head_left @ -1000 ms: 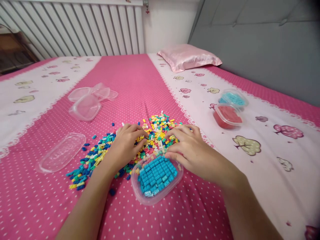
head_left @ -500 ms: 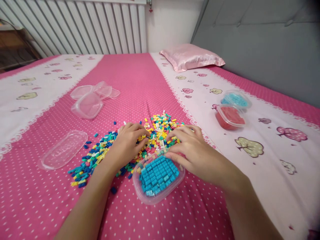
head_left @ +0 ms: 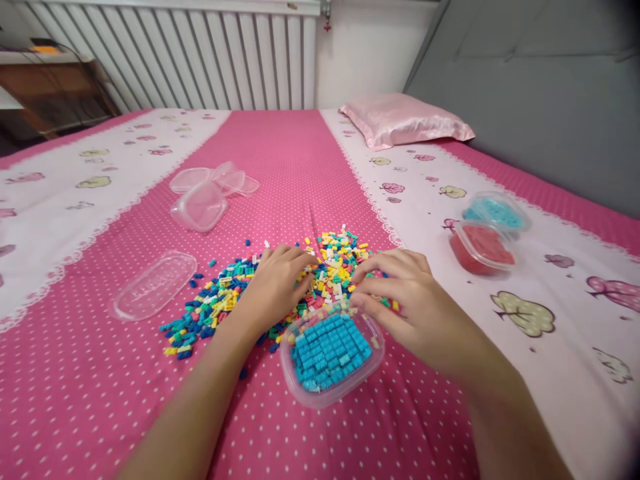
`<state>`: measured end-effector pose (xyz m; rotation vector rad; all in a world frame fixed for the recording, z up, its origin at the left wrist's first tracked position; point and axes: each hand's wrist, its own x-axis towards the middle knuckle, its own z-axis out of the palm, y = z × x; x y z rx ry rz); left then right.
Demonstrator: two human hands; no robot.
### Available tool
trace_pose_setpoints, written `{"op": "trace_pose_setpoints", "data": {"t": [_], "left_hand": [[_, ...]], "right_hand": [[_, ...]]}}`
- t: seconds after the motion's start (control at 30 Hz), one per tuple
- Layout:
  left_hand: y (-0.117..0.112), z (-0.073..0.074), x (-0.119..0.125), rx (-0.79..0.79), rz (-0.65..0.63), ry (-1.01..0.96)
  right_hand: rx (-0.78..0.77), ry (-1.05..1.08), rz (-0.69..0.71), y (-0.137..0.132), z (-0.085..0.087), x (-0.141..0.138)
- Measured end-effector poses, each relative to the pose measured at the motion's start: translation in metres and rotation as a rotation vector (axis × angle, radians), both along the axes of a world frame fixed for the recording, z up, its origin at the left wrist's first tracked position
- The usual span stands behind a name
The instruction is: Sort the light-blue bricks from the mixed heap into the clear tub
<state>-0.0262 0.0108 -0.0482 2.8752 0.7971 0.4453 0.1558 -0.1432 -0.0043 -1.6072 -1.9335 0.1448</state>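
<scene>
A loose pile of small building bricks (head_left: 333,260), yellow, blue, green, white and pink, lies on the bed. My left hand (head_left: 277,283) rests over its middle, fingers curled, with a gap between thumb and forefinger. Along the pile's right edge, my right hand (head_left: 400,293) has its thumb tip drawn in near the fingertips; anything pinched there is too small to make out. Just in front of both hands stands a clear plastic tub (head_left: 310,399) without a lid. Neat rows of blue bricks (head_left: 330,353) fill it, close to my right thumb.
An oval clear lid (head_left: 155,285) lies left of the pile. Several clear lids or tubs (head_left: 200,205) are heaped farther back. On the right are a tub of red bricks (head_left: 483,250) and a tub of light blue ones (head_left: 495,212). A pink pillow (head_left: 405,120) lies near the grey headboard (head_left: 530,100).
The view has turned a little left, so everything sits farther right. My right thumb and fingertips have come closer together at the pile's edge. My left hand stays over the bricks.
</scene>
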Motion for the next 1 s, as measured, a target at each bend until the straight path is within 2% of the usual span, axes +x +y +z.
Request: {"op": "trace_pose_setpoints", "data": {"t": [0.1, 0.17, 0.3, 0.47, 0.63, 0.77, 1.0], "left_hand": [[-0.006, -0.003, 0.01, 0.022, 0.04, 0.005], [-0.007, -0.006, 0.016, 0.033, 0.023, 0.023], [-0.006, -0.008, 0.019, 0.022, -0.023, 0.037], [-0.008, -0.008, 0.016, 0.026, 0.003, 0.027], [-0.013, -0.008, 0.014, 0.085, 0.078, 0.038], [-0.015, -0.006, 0.012, 0.105, 0.164, 0.081], [-0.014, -0.008, 0.012, 0.094, 0.166, 0.052]], "right_hand": [[0.112, 0.116, -0.031, 0.01, -0.004, 0.001], [0.159, 0.202, -0.064, 0.018, -0.011, 0.002], [0.148, 0.315, -0.1, 0.035, -0.032, 0.007], [0.14, 0.258, -0.151, 0.059, -0.062, 0.01], [0.111, 0.112, -0.112, 0.073, -0.085, 0.006], [0.084, 0.03, -0.094, 0.076, -0.09, 0.008], [0.054, -0.043, -0.081, 0.08, -0.087, 0.011]]}}
